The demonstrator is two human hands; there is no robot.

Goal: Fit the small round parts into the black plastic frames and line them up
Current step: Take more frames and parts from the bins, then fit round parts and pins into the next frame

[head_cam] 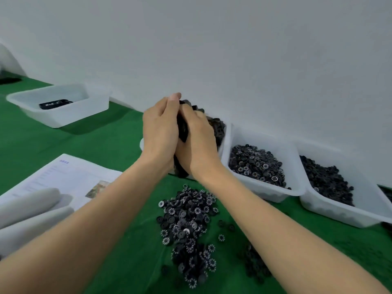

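Observation:
My left hand (160, 132) and my right hand (197, 139) are cupped together around a bunch of black plastic frames (182, 129), raised over a white bin (222, 132) heaped with more of them. On the green mat below my forearms lies a loose pile of small round parts (188, 228), black discs with white spoked faces. A smaller dark cluster of parts (254, 262) lies to the right of the pile.
Two white bins to the right, one (294, 187) with round parts and another (360, 215) with black pieces, stand along the white wall. A white bin (63, 117) with one black item sits far left. A printed sheet (70, 177) and white rolls (29, 206) lie at left.

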